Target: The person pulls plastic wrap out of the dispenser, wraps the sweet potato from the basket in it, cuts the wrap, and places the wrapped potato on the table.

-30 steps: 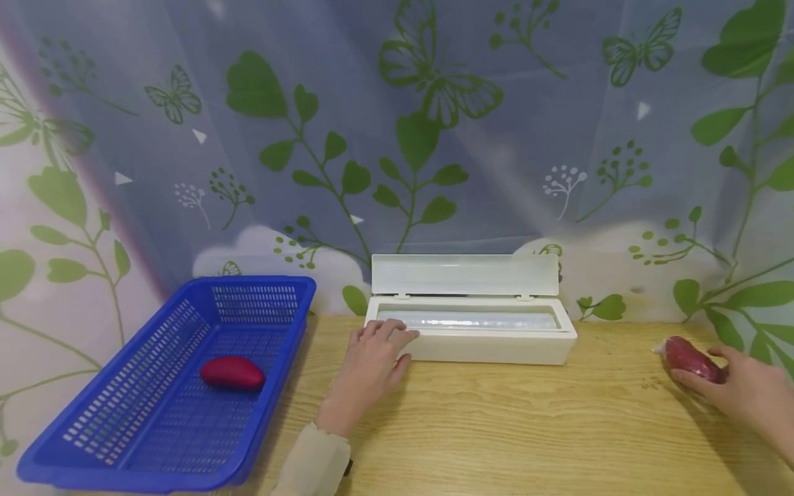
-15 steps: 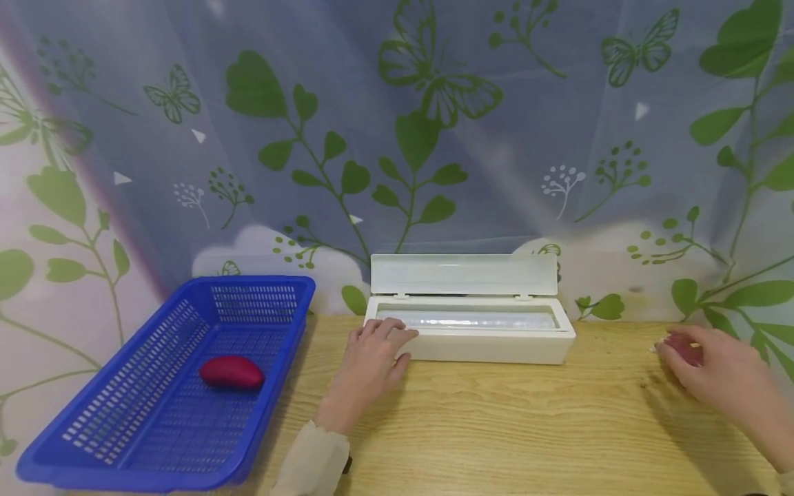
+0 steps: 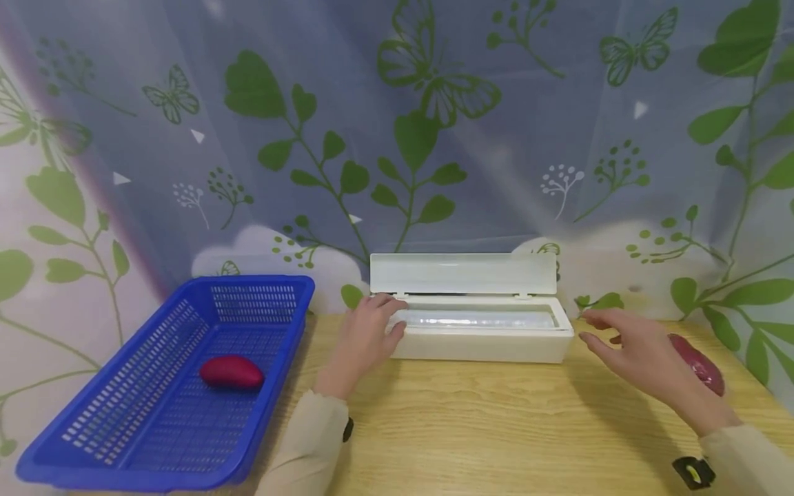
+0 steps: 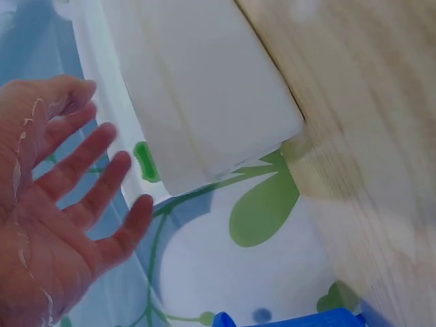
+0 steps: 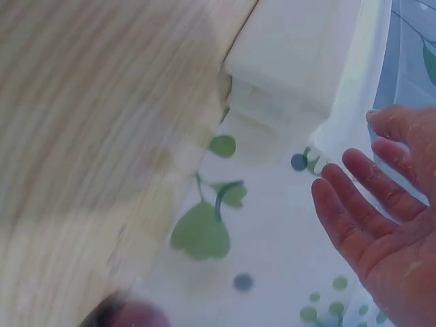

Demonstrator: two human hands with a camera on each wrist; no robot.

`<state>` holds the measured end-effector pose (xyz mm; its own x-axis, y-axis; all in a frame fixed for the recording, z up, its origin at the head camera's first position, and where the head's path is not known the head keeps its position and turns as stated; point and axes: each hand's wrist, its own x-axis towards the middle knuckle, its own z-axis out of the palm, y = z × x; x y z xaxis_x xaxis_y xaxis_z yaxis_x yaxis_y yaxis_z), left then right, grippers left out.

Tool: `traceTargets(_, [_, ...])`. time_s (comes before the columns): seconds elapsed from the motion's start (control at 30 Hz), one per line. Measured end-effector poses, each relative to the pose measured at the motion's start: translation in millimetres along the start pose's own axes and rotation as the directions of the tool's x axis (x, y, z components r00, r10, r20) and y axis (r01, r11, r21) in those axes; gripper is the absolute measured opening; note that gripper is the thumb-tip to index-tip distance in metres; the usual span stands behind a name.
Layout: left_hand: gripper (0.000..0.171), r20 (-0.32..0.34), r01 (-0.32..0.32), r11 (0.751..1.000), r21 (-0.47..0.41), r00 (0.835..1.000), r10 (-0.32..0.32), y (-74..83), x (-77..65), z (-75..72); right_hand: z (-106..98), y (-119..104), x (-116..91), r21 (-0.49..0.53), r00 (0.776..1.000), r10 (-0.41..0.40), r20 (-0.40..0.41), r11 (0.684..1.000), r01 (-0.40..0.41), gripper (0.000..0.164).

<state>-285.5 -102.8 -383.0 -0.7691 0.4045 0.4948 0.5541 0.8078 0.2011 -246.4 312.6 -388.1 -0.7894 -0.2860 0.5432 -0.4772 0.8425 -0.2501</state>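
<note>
A white cling film dispenser (image 3: 477,348) stands at the back of the table, its lid (image 3: 462,273) raised and a roll of clear film (image 3: 477,319) inside. By its left end hovers my left hand (image 3: 366,337), fingers spread and loosely bent, holding nothing. My right hand (image 3: 645,358) hangs near the dispenser's right end with relaxed fingers and nothing in it. Behind that wrist, on the table, lies a dark red sweet-potato-shaped item (image 3: 701,365) in shiny clear wrap, partly hidden by the arm. Its blurred end (image 5: 139,317) shows in the right wrist view.
A blue slotted plastic basket (image 3: 136,479) stands on the left, holding a similar smooth red item (image 3: 231,372). The wooden table (image 3: 471,427) ends at a patterned cloth (image 3: 509,172) behind the dispenser.
My right hand has set the wrapped red item down, let go and moved left towards the dispenser. My left hand has lifted slightly from the dispenser's front edge.
</note>
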Motion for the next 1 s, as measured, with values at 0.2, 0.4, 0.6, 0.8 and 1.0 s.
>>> traceTargets(0.2, [0.034, 0.224, 0.146, 0.989, 0.022, 0.963, -0.147, -10.9, 9.7, -1.8, 13, -7, 24, 0.014, 0.998, -0.055, 0.04, 0.998, 0.054, 0.033])
traceTargets(0.4, [0.038, 0.301, 0.184, 0.983, 0.023, 0.936, -0.182, -15.8, 14.3, 0.0, 19, -7, 43, 0.041, 0.987, -0.085, 0.133, 0.996, 0.08, 0.034])
traceTargets(0.6, [0.039, 0.336, 0.178, 0.984, 0.031, 0.925, -0.178, -15.2, 20.2, -1.3, 31, -2, 60, 0.029, 0.971, -0.158, 0.182, 0.987, 0.155, 0.019])
traceTargets(0.8, [0.04, 0.381, 0.176, 0.984, 0.007, 0.91, -0.165, -19.8, 22.7, 0.1, 38, 2, 63, 0.084, 0.99, -0.019, 0.139, 0.996, 0.007, 0.008])
traceTargets(1.0, [0.033, 0.345, 0.224, 0.969, -0.103, 0.922, -0.176, -29.6, 20.3, 3.4, 44, 1, 59, 0.183, 0.993, 0.089, 0.08, 0.978, -0.103, 0.013])
